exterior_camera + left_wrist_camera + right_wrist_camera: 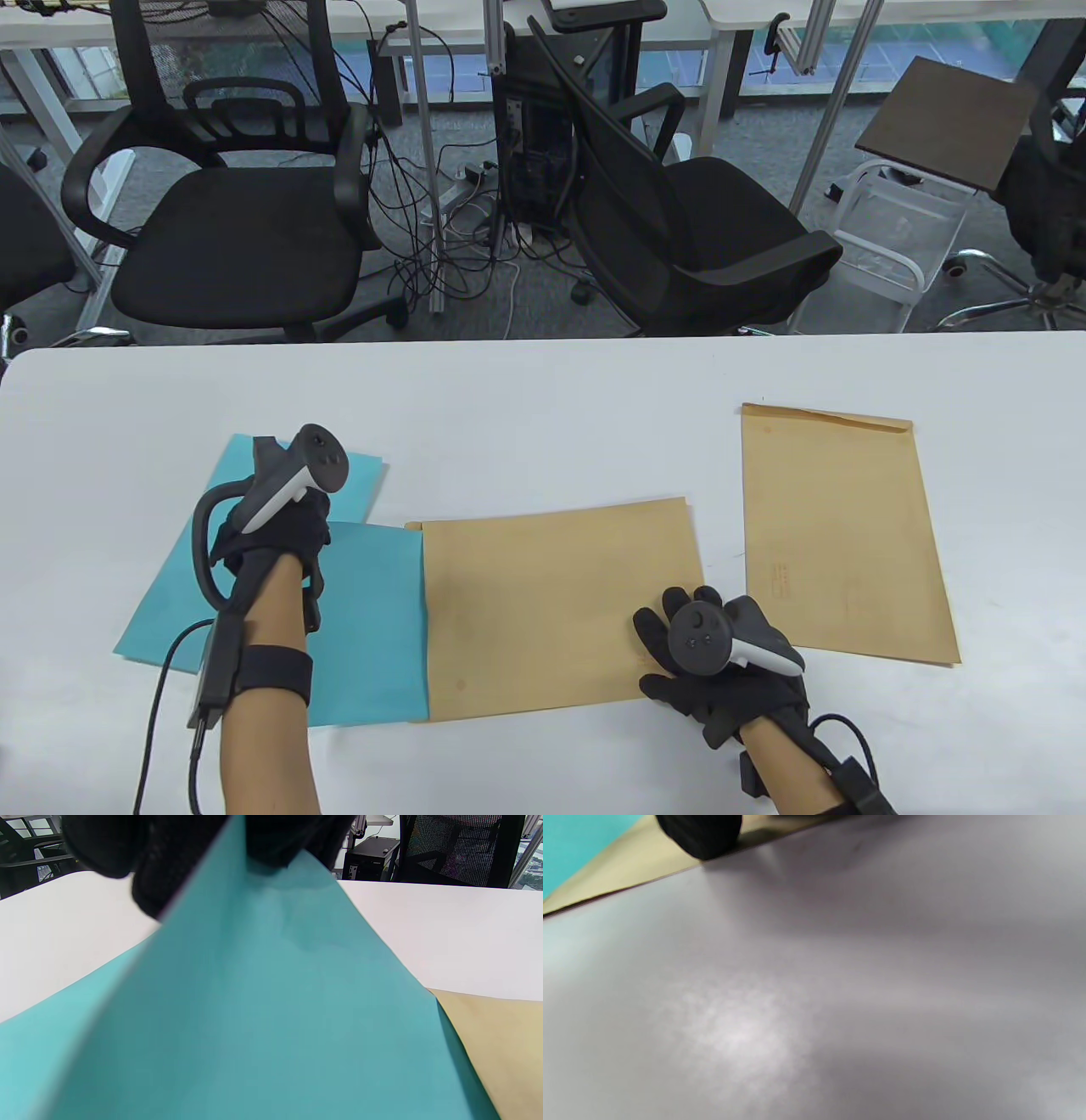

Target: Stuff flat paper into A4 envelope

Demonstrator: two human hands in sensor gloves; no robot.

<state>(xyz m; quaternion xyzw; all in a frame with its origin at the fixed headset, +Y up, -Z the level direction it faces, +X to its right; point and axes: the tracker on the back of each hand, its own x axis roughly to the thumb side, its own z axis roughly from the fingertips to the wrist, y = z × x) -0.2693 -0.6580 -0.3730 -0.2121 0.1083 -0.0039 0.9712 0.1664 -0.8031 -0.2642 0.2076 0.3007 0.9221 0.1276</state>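
Risk of buckling: thin teal sheet of flat paper (373, 628), only partly inside the landscape-lying brown A4 kraft envelope (560, 607), liable to crumple at the mouth if pushed faster than the slot admits. Risk of skew as well, a corner catching on the inner seam if driven at an angle. Risk of the envelope sliding rightward along the white tabletop (543, 399) should the pressing hand lift.

Left gloved hand (271, 531) at the sheet's far left corner, pinching that corner between the fingers (144, 887), as the left wrist view shows. Right gloved hand (713, 654) laid flat, fingers spread, on the envelope's near right corner, grasping nothing. Second teal sheet (212, 577) lying beneath the left hand; second brown envelope (844, 535) apart, off to the right.
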